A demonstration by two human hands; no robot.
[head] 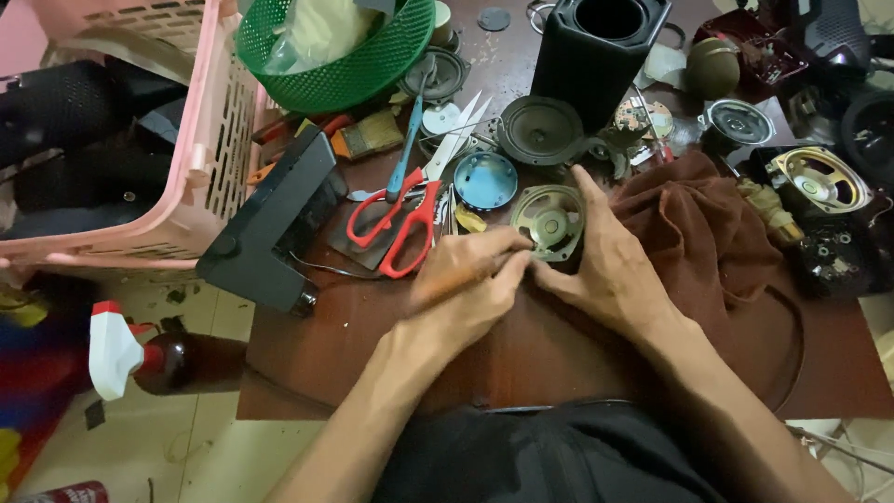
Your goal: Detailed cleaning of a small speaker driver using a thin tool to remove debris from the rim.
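A small round speaker driver with a grey metal frame point(549, 219) lies on the brown wooden table point(335, 345). My right hand point(610, 265) grips it from the right, index finger stretched along its rim and thumb at its near edge. My left hand point(466, 289) comes in from the left with fingertips pinched at the driver's lower left edge. It seems to hold a thin orange-brown tool point(447, 278), which is blurred against the hand. Both thumbs meet just below the driver.
Red scissors point(400, 228), a blue-handled screwdriver point(407, 154), a blue round cap point(485, 180) and a black driver point(540, 129) lie behind the hands. A black speaker box point(605, 47), green basket point(335, 56), pink crate point(200, 140), brown cloth point(717, 233) and oval speaker point(819, 182) crowd the table.
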